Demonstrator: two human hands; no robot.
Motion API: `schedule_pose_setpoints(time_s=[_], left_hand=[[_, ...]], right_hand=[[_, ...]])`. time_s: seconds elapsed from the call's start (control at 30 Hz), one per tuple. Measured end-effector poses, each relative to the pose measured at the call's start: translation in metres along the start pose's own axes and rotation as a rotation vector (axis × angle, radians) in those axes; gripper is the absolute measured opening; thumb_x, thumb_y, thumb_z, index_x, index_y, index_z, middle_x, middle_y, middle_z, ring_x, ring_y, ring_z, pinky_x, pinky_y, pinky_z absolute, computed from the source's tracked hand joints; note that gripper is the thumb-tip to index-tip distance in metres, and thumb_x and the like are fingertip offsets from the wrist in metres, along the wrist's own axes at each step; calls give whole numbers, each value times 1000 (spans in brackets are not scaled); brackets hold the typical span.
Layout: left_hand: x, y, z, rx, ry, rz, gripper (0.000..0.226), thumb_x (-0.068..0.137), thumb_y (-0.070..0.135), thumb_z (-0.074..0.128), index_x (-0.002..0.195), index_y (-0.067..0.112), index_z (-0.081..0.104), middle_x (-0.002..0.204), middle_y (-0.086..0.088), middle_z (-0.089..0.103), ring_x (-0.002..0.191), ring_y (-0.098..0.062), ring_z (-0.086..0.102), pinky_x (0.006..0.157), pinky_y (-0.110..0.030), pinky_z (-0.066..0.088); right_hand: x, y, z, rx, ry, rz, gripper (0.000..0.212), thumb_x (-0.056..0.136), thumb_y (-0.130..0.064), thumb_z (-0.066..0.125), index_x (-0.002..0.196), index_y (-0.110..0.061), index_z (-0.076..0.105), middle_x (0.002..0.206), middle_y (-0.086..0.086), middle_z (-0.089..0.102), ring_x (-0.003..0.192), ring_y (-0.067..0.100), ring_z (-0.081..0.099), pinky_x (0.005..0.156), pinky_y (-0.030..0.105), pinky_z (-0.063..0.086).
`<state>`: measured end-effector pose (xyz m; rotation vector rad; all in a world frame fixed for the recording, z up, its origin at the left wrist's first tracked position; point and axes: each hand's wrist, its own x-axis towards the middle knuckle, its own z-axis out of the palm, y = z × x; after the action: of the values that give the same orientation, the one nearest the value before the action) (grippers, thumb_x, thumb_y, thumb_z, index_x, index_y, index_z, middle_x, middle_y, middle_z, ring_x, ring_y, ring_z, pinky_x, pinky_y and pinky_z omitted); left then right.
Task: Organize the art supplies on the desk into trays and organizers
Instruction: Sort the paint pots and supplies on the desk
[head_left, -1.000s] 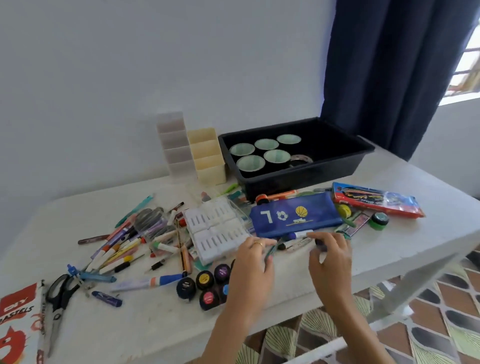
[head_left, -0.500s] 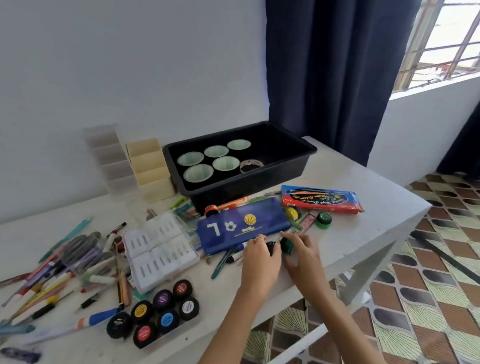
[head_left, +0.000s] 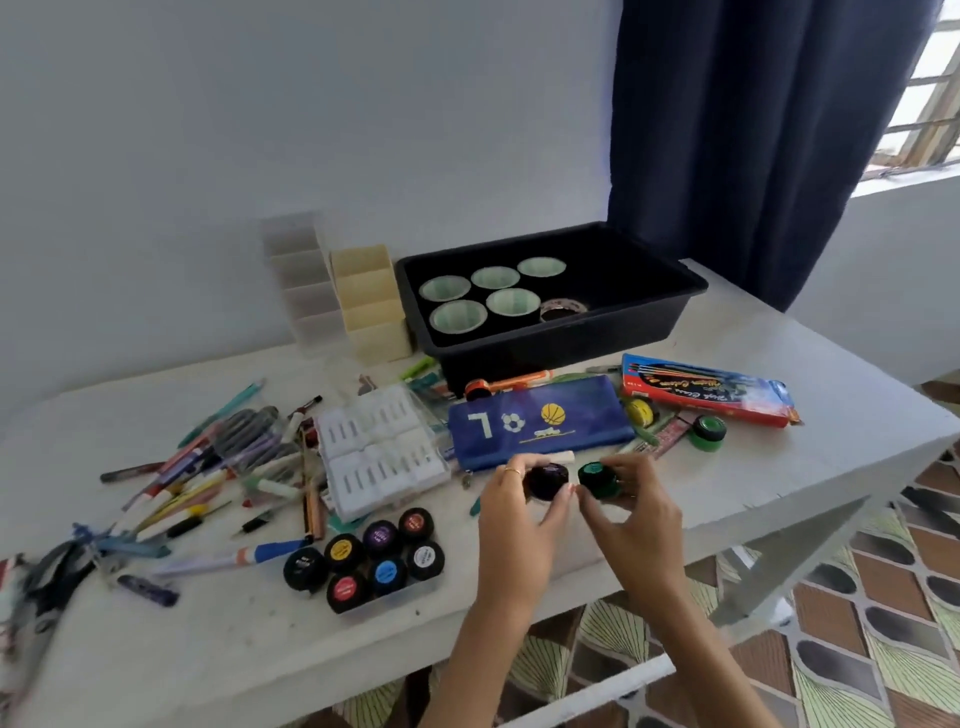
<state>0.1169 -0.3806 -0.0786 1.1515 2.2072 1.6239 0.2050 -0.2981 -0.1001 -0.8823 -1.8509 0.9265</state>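
Head view: left hand (head_left: 519, 525) pinches the purple pot (head_left: 545, 480) and right hand (head_left: 639, 525) pinches the green pot (head_left: 597, 477), side by side over the surface (head_left: 779, 467) near its front edge. The pot tray (head_left: 415, 590) lies left of both hands, its long axis diagonal. The left hand is nearer, so it probably goes first.

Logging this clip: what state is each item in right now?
Left hand: gripping purple-topped jar, lid on.
Right hand: gripping green-topped jar, lid on.
Black tray: holds five cups, one tape roll.
Paint jars: seven, capped.
Pencil case: lying flat.
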Motion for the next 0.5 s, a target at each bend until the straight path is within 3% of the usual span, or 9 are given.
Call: schedule_pose_setpoints(time_s=[0.2, 0.37, 0.5], left_hand=[[-18, -9, -62, 12, 193, -24, 33, 82, 28, 69, 112, 25, 57, 107, 13, 61, 103, -3, 56, 91, -20, 45], [-32, -24, -118, 73, 310, -72, 33, 81, 24, 71, 111, 22, 59, 104, 9, 61, 97, -6, 59, 86, -19, 50], [-41, -40, -159, 99, 361, -116, 31, 77, 20, 75, 104, 23, 60, 98, 13, 62, 94, -3, 60, 81, -11, 48]], right_hand=[[-18, -34, 39, 66, -77, -29, 47, 75, -8, 75, 116, -17, 56, 92, -6, 63, 84, 2, 62, 73, 5, 46], [-38, -68, 78, 110, -149, -62, 39, 74, -8, 76, 109, -19, 61, 98, -1, 61, 85, 7, 63, 76, 15, 51], [-56, -94, 103, 98, -246, -128, 38, 73, -12, 78, 107, -22, 62, 100, -10, 61, 94, 7, 59, 78, 21, 51]])
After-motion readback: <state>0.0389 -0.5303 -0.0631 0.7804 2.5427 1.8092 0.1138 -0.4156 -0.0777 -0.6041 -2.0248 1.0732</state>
